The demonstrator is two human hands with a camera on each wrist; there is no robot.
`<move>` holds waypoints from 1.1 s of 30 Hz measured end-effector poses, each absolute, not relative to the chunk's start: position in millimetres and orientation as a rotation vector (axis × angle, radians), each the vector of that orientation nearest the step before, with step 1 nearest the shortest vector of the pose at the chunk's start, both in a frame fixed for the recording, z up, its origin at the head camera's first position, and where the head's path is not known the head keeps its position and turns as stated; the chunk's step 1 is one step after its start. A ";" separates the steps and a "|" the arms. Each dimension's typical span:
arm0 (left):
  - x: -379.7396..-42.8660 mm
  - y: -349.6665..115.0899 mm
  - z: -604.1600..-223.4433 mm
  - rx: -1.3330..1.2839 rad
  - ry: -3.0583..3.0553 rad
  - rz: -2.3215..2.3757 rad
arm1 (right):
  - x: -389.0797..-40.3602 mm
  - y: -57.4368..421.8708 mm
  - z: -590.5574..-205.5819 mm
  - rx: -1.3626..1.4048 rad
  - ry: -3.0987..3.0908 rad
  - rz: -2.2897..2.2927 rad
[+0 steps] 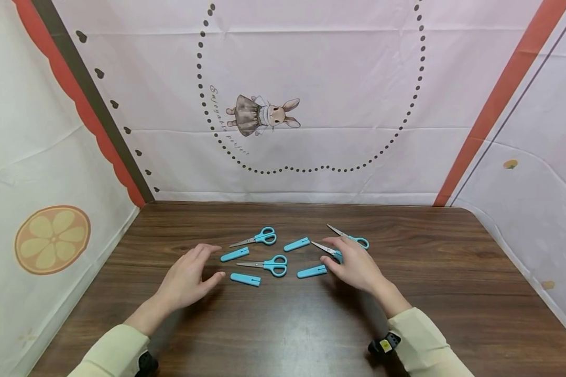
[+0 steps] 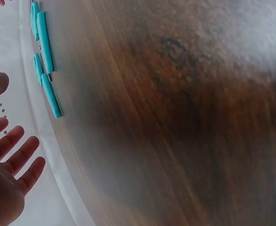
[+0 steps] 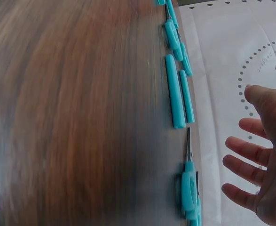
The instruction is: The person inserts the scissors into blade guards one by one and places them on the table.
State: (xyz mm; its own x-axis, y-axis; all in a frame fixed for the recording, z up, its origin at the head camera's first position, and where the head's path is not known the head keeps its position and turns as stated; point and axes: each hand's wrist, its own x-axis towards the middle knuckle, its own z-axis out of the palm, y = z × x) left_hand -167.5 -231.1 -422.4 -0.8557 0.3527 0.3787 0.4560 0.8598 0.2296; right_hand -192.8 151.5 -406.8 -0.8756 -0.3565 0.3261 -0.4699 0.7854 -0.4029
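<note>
Several pairs of small scissors with light-blue handles lie on the brown table, their blades pointing left. Two pairs, the back-left scissors [image 1: 266,236] and the front-left scissors [image 1: 275,265], have blue blade covers [image 1: 234,254] [image 1: 245,279] beside them. My left hand [image 1: 185,278] hovers just left of these covers, fingers spread and holding nothing. Over the right-hand scissors [image 1: 338,256] is my right hand [image 1: 355,264], which partly hides their handles; its fingers look loose and empty in the right wrist view. Behind it lies another pair of scissors [image 1: 360,242]. Two more blade covers [image 1: 296,244] [image 1: 312,271] lie left of that hand.
The brown wooden table [image 1: 283,324] reaches back to a pale printed cloth [image 1: 349,84] with a rabbit picture. More cloth hangs along the left and right sides. Black devices [image 1: 384,344] are strapped at both wrists, by the pale sleeves [image 1: 426,340].
</note>
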 end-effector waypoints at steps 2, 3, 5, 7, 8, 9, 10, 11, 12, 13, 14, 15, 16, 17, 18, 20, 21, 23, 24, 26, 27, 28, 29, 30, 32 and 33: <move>-167.8 -230.8 -423.1 -0.613 -2.701 -0.453 | -193.3 146.8 -406.9 0.645 -2.744 0.718; -167.7 -230.5 -423.4 -0.616 -2.701 -0.455 | -193.6 144.3 -407.0 0.648 -2.745 0.722; -167.7 -229.6 -424.0 -0.626 -2.704 -0.461 | -193.6 139.9 -407.0 0.645 -2.752 0.727; -167.6 -228.7 -424.4 -0.634 -2.713 -0.471 | -193.6 135.7 -407.0 0.643 -2.757 0.727; -167.5 -228.2 -424.5 -0.637 -2.720 -0.477 | -193.6 133.8 -407.1 0.640 -2.758 0.725; -167.4 -227.8 -424.5 -0.638 -2.728 -0.482 | -193.6 132.1 -407.2 0.638 -2.761 0.727; -167.5 -227.3 -424.6 -0.638 -2.733 -0.487 | -193.5 130.7 -407.4 0.634 -2.766 0.727; -167.6 -226.9 -424.5 -0.639 -2.737 -0.494 | -193.6 129.4 -407.9 0.631 -2.770 0.726; -167.7 -226.6 -424.4 -0.639 -2.740 -0.498 | -193.8 128.3 -408.4 0.629 -2.773 0.726; -167.9 -226.3 -424.3 -0.638 -2.742 -0.500 | -193.9 127.2 -409.1 0.626 -2.777 0.726; -168.0 -225.9 -424.2 -0.638 -2.744 -0.502 | -194.1 126.2 -409.8 0.625 -2.782 0.727; -168.1 -225.4 -424.1 -0.637 -2.745 -0.504 | -194.3 125.3 -410.4 0.626 -2.788 0.726; -168.2 -225.0 -424.0 -0.637 -2.748 -0.506 | -194.5 124.4 -411.1 0.626 -2.794 0.726; -168.3 -224.4 -424.0 -0.637 -2.751 -0.510 | -194.6 123.4 -411.8 0.626 -2.799 0.725; -168.3 -223.8 -424.0 -0.637 -2.756 -0.513 | -194.7 122.4 -412.3 0.624 -2.805 0.724; -168.4 -222.5 -424.4 -0.638 -2.769 -0.519 | -194.6 120.1 -413.1 0.622 -2.817 0.727; -168.4 -221.9 -424.6 -0.639 -2.775 -0.522 | -194.6 118.9 -413.4 0.621 -2.823 0.725; -168.5 -220.4 -425.0 -0.643 -2.783 -0.526 | -194.1 116.3 -414.1 0.616 -2.835 0.727; -168.5 -219.7 -425.2 -0.645 -2.787 -0.526 | -193.7 115.0 -414.3 0.615 -2.840 0.729; -168.6 -218.4 -425.3 -0.650 -2.790 -0.521 | -193.4 112.0 -414.9 0.618 -2.846 0.726; -168.8 -217.6 -425.3 -0.653 -2.790 -0.522 | -193.0 110.6 -415.2 0.622 -2.844 0.723; -168.9 -216.8 -425.2 -0.658 -2.791 -0.520 | -192.8 109.2 -415.5 0.627 -2.844 0.720; -169.0 -216.0 -425.2 -0.661 -2.793 -0.519 | -192.5 107.9 -415.7 0.633 -2.841 0.716; -169.1 -215.1 -425.0 -0.666 -2.795 -0.515 | -192.4 106.7 -416.2 0.638 -2.840 0.708; -169.4 -213.1 -424.8 -0.675 -2.801 -0.518 | -191.8 104.3 -417.1 0.649 -2.837 0.700; -169.5 -212.1 -424.7 -0.678 -2.803 -0.518 | -191.3 103.1 -417.6 0.652 -2.839 0.697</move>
